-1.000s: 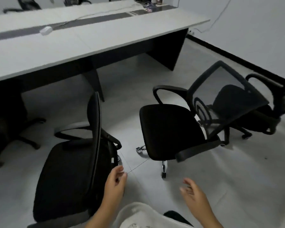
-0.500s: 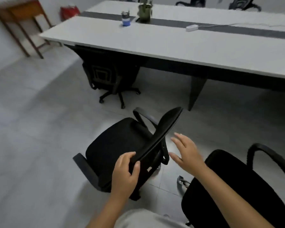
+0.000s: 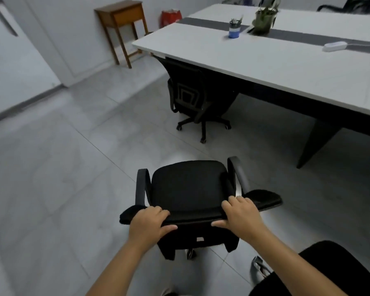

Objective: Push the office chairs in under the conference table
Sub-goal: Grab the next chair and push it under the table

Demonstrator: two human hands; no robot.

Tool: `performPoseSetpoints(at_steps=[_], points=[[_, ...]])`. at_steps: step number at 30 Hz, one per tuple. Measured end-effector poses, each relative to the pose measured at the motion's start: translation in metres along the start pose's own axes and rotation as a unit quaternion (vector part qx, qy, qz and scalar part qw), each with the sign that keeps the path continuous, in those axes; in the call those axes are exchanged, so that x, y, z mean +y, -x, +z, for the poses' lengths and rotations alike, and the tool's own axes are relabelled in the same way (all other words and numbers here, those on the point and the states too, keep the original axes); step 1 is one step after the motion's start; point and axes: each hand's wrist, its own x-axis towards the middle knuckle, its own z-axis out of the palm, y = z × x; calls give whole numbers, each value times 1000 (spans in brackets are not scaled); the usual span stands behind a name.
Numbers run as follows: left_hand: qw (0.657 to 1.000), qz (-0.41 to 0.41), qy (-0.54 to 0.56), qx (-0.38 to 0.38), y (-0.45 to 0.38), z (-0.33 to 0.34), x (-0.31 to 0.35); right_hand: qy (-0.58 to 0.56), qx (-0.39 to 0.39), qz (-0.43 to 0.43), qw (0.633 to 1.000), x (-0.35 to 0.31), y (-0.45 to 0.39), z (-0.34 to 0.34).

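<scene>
Tiled floor (image 3: 62,189); chair (image 3: 190,189) tableward (held).

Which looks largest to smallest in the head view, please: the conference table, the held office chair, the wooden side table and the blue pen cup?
1. conference table
2. office chair, gripped by left hand and right hand; nearness enlarges it
3. wooden side table, far off, so true rank against the chair is unsure
4. blue pen cup

Dim, flat, bluish indoor light — soft shadows under the chairs, wide-angle bending and slight blur at the edges.
</scene>
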Motion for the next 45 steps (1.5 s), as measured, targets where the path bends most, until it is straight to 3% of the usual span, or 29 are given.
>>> performPoseSetpoints(at_steps=[6,9,20,33,45], points=[[995,95,22,37,-14,0,-72,-28,-41,53,997,-67,0,7],[987,161,20,-10,-41,7,-125,-7,-13,93,996,-99,-13,21],[957,280,68,18,-80,26,-136,32,79,168,982,-94,-21,31],[949,298,94,40,-213,70,-99,68,88,229,967,4,-82,45],[965,247,57,61,-312,101,-42,69,85,178,978,141,-137,62]])
